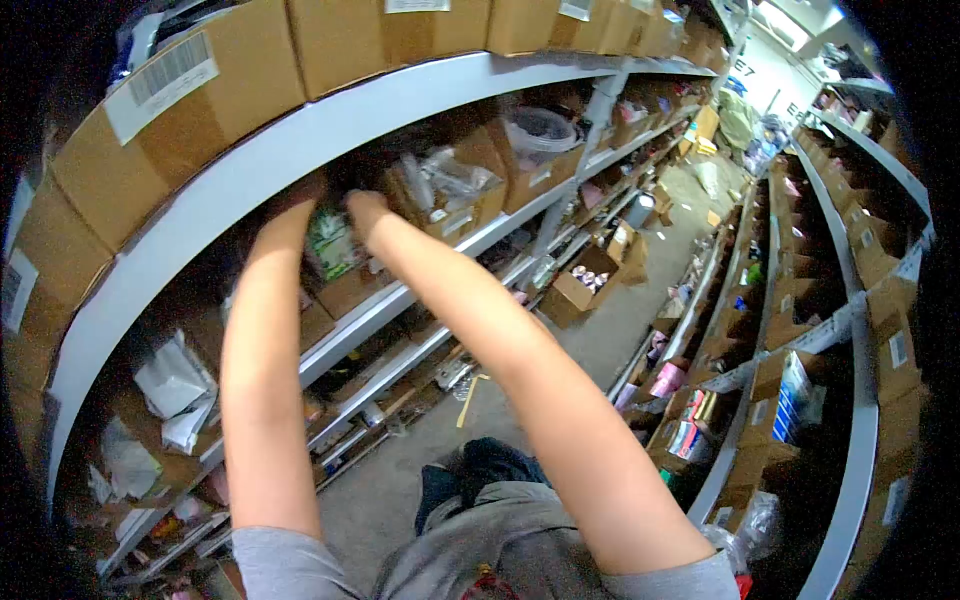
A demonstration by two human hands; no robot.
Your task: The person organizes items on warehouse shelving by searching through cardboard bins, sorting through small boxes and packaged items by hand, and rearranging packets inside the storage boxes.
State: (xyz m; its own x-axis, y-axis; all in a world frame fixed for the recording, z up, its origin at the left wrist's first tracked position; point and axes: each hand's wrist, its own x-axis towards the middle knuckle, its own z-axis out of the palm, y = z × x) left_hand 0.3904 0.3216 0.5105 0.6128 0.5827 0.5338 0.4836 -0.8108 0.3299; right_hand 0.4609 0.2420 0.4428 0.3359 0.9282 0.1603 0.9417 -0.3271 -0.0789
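Note:
Both my arms reach into a cardboard box (pixel 352 291) on the middle shelf at the left. In the shadow under the upper shelf beam, my left hand (pixel 306 192) is at the box's left side, its fingers hidden in the dark. My right hand (pixel 365 206) is at the right side, bent inward at the wrist, with its fingers out of sight. Between the two hands shows a green printed packet (pixel 334 243). Whether either hand touches or grips it cannot be made out.
A neighbouring box holds clear plastic packets (pixel 440 180), and beyond it stands a clear plastic tub (pixel 540 132). A light metal beam (pixel 260 150) runs above my hands. An open carton (pixel 575 290) sits on the aisle side. Another shelf rack (pixel 850 400) lines the right.

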